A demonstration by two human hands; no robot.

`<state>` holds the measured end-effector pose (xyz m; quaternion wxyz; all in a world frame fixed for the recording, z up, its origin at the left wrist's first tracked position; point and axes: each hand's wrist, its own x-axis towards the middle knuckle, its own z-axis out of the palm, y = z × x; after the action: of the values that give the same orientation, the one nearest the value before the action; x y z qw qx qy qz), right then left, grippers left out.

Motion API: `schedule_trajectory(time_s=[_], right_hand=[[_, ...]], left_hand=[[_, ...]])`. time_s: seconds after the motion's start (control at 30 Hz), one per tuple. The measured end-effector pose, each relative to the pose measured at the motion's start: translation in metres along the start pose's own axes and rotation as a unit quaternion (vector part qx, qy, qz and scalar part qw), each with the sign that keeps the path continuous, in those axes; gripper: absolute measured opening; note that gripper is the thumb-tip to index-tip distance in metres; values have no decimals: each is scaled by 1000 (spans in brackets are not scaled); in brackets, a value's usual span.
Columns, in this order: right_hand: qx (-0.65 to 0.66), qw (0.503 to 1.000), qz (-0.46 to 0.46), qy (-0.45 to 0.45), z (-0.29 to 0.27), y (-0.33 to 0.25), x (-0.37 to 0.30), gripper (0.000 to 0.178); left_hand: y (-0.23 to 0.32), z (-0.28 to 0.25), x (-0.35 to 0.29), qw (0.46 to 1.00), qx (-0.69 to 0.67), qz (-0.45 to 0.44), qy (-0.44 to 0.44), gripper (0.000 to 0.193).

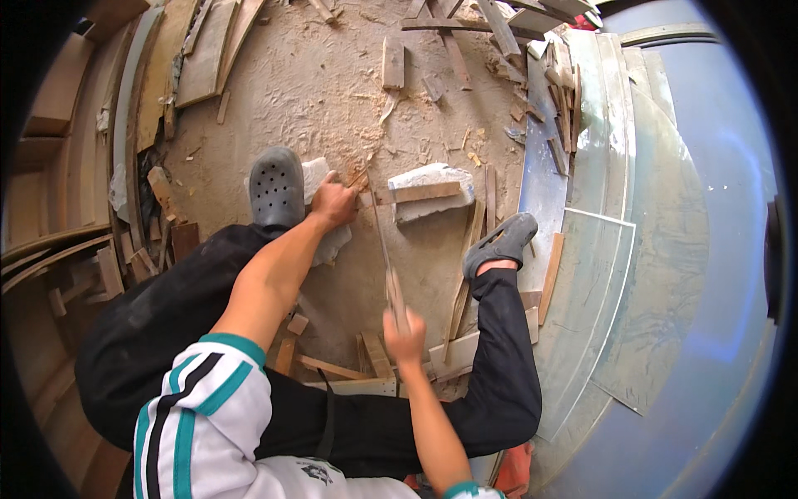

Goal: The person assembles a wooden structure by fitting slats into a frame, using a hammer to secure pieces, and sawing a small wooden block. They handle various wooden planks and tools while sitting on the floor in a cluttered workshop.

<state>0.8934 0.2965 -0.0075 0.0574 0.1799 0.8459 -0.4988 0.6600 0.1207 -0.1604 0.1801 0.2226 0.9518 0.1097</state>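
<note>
My left hand (pixel 334 202) is closed over the left end of a narrow wooden strip (pixel 428 192), pressing it down beside a pale block (pixel 316 176). The strip's right part rests on a whitish rough block (pixel 460 177). In my closed right hand (pixel 405 335) is the wooden handle of a handsaw (pixel 394 287). Its thin blade points away from me and crosses the strip just right of my left hand. Sawdust lies on the ground near the blade's far end. My left fingertips are partly hidden.
My grey clogs (pixel 276 187) stand either side of the work. Wooden boards (pixel 208 62) lean at the far left. Glass sheets (pixel 648 274) lie along the right. A short wood block (pixel 393 63) and scraps lie ahead; offcuts (pixel 378 356) lie between my legs.
</note>
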Motion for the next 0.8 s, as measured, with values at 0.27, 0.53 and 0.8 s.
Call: schedule_trajectory(time_s=[0.27, 0.53, 0.8], right_hand=[[8, 999, 37, 25, 26, 14, 36, 26], [6, 1000, 9, 11, 20, 13, 25, 22], [3, 998, -52, 31, -5, 30, -35, 26]], left_hand=[[1, 8, 1, 999, -25, 10, 24, 15], [-3, 11, 0, 999, -14, 24, 45, 14], [-1, 11, -4, 999, -29, 4, 27, 21]])
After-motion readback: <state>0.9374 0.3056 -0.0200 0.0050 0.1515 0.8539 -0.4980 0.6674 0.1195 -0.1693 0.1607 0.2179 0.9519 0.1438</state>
